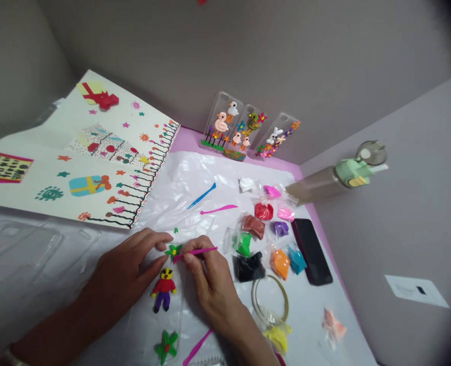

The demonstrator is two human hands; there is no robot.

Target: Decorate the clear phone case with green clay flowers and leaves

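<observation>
My right hand pinches a thin pink modelling tool, its flat end at the edge of a small green clay flower with a yellow centre. On the flower's other side is my left hand, thumb and forefinger apart around it; whether they touch it I cannot tell. Just below lies a clay figure with a yellow head, red top and purple legs. Nearer me is a larger green clay flower with a red centre. A tiny green clay bit sits above the small flower.
A blue tool and two other pink tools lie on the plastic sheet. To the right are several bagged clay lumps, a tape ring, a phone and a bottle. Decorated phone cases lean on the wall.
</observation>
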